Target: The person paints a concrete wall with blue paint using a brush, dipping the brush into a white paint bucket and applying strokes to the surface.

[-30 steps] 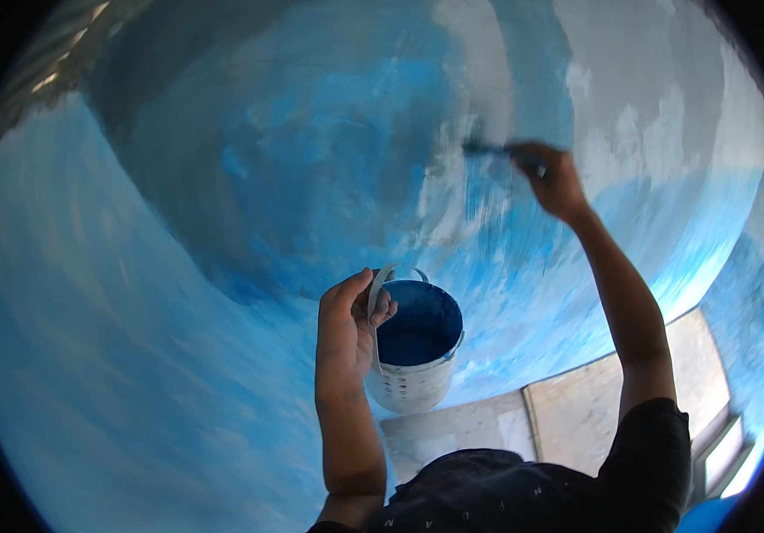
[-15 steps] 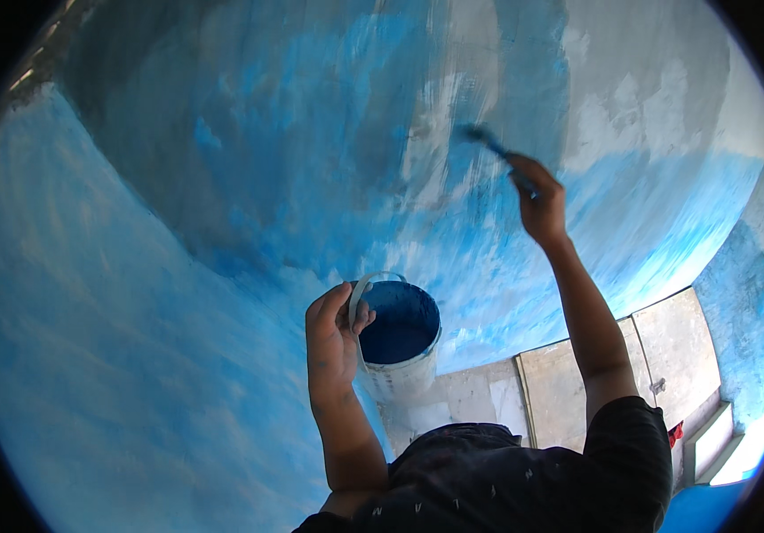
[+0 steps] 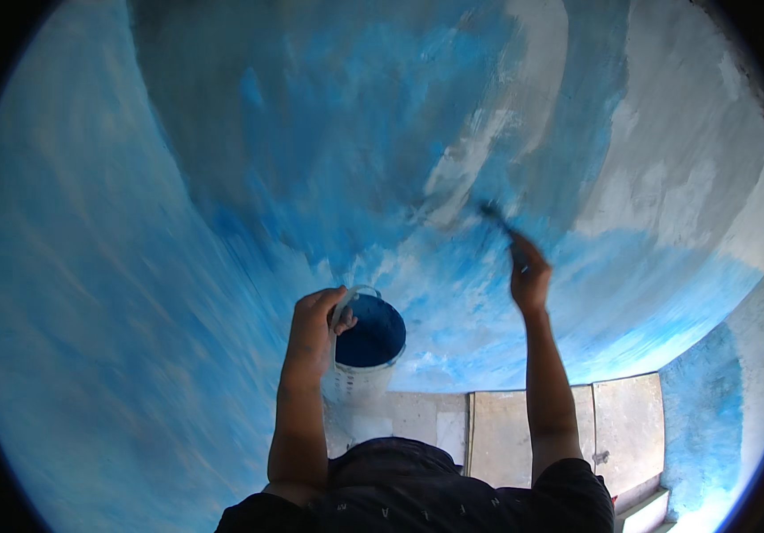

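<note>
My left hand (image 3: pixel 315 322) is closed around the pale handle of a white bucket (image 3: pixel 362 382), which hangs in front of my chest. Dark blue paint (image 3: pixel 370 336) shows inside it. In my right hand (image 3: pixel 530 275) is a paintbrush (image 3: pixel 495 216), gripped by its handle, with dark bristles against or very near the wall; contact cannot be made out. The wall (image 3: pixel 355 124) before me carries patchy blue and grey paint, with bare pale streaks left of the brush.
A side wall (image 3: pixel 107 293) painted streaky light blue meets the front wall at the left. Low beige panels (image 3: pixel 524 435) with a small latch stand beneath the wall, right of my body. Farther right is another partly blue wall (image 3: pixel 697 413).
My right hand and the brush have moved down the wall. The view has shifted, and the bucket in my left hand now appears slightly farther left and lower.
</note>
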The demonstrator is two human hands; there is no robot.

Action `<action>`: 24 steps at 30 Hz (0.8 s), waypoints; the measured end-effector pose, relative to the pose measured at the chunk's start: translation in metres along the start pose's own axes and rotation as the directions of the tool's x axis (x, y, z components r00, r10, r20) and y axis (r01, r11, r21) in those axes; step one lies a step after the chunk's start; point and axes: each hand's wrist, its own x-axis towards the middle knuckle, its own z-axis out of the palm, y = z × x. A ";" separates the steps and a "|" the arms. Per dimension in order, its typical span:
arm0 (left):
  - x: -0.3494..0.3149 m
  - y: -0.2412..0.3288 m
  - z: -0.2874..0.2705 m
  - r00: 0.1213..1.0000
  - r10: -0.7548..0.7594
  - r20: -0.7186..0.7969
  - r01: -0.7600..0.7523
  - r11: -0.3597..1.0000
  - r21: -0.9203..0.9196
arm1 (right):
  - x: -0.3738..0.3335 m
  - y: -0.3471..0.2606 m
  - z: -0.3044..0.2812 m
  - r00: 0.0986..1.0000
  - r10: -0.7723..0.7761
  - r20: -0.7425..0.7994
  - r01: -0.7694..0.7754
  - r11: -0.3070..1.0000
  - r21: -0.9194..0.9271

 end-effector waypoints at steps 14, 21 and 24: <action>0.004 -0.013 -0.005 0.999 -0.029 -0.018 0.029 1.000 -0.006 | -0.142 0.060 0.027 0.858 0.240 0.455 -0.209 0.971 -0.118; 0.014 -0.018 -0.011 0.998 -0.069 0.001 0.069 0.998 0.001 | -0.022 0.011 0.001 0.982 -0.171 -0.076 0.154 0.968 -0.197; 0.018 -0.027 -0.011 0.997 -0.080 0.011 0.080 0.997 -0.003 | -0.081 0.052 0.020 0.995 -0.065 0.070 0.078 0.979 -0.186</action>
